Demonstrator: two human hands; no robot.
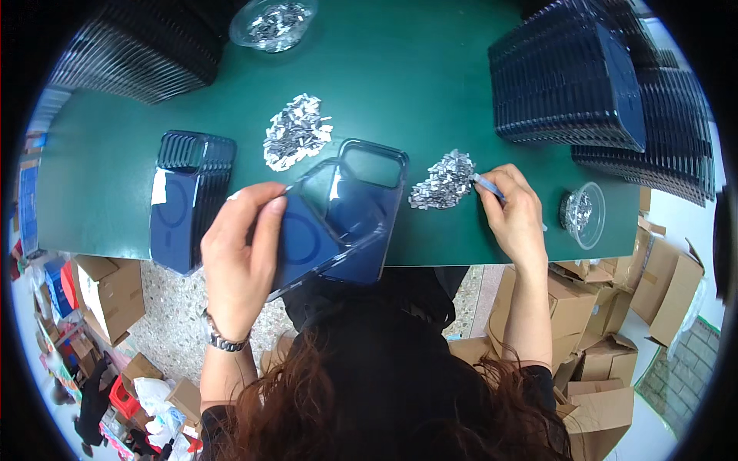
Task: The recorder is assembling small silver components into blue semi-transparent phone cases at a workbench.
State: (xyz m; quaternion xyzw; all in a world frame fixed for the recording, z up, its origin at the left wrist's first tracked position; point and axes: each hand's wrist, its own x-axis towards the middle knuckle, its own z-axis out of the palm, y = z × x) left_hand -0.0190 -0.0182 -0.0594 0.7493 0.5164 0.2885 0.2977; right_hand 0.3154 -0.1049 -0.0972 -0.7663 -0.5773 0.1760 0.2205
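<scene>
My left hand (pixel 244 246) pinches the edge of a dark blue phone case (pixel 296 234) with a ring mark on its back and a large camera opening. The case is tilted and overlaps a second blue phone case (pixel 367 261) at the table's near edge. My right hand (pixel 516 211) is closed on a slim light-blue tool (pixel 489 187), its kind unclear. The tool's tip meets a heap of small silver and grey pieces (pixel 444 181). Another heap of white and grey pieces (pixel 297 132) lies farther left. Left of my left hand is a low stack of phone cases (pixel 171 219).
Tall stacks of dark cases stand at the far left (pixel 146 50) and far right (pixel 565 84) of the green table (pixel 400 69). Clear plastic bowls of small pieces sit at the back (pixel 274 24) and right (pixel 588 215). Cardboard boxes (pixel 607 369) crowd the floor.
</scene>
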